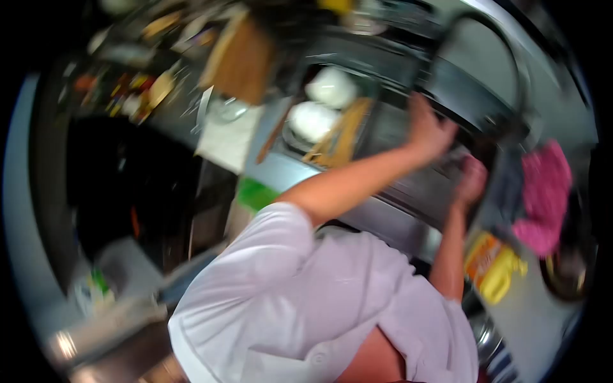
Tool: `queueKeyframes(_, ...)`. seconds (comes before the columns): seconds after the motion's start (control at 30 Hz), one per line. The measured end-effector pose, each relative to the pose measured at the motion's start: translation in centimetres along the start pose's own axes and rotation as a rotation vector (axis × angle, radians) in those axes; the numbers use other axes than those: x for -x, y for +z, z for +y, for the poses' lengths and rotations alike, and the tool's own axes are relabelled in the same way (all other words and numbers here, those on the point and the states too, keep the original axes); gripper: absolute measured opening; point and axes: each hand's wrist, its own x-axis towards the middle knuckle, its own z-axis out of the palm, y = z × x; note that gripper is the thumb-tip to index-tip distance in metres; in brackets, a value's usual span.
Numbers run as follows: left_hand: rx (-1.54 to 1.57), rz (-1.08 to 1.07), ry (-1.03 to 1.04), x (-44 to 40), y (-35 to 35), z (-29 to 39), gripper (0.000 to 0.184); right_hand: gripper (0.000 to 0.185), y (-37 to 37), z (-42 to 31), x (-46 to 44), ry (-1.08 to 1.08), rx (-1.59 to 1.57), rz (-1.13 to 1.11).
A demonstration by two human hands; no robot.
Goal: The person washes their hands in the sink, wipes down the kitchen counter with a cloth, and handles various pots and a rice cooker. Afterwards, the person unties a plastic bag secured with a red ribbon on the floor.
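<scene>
My left hand (429, 133) reaches over the sink (391, 131), fingers blurred, with a dark gap between the upper finger and the others. Close to it on the right, my right hand (471, 180) looks curled at the sink's right side. Blur hides whether either hand holds anything. Left of my hands, a clear tray (295, 148) bears two round white things (332, 88) and yellowish-brown wooden utensils (348, 135). A curved dark faucet (522, 60) arches beyond my hands.
A pink cloth (548, 195) and a yellow bottle (501, 281) lie on the right counter. A wooden board (242, 60) stands left of the tray, near a white cloth (231, 137) and a green pad (255, 193). Cluttered small items (134, 96) are at the far left.
</scene>
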Motion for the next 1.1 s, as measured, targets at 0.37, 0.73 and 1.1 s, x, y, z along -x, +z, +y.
queueKeyframes(0.37, -0.225, -0.089, 0.219, -1.9, 0.6, 2.4, 0.103, 0.037, -3.1, -11.3, 1.8, 0.054, 0.214, -0.041)
queueKeyframes(0.73, -0.139, -0.061, 0.521, -2.6, -0.4, -0.1, 0.056, 0.040, -4.1, -10.7, 3.8, 0.039, 0.399, -0.060)
queueKeyframes(1.1, 0.281, -0.527, 0.012, 3.8, -3.5, -5.1, 0.028, 0.031, -9.0, -17.1, 4.9, 0.139, -0.507, -0.140)
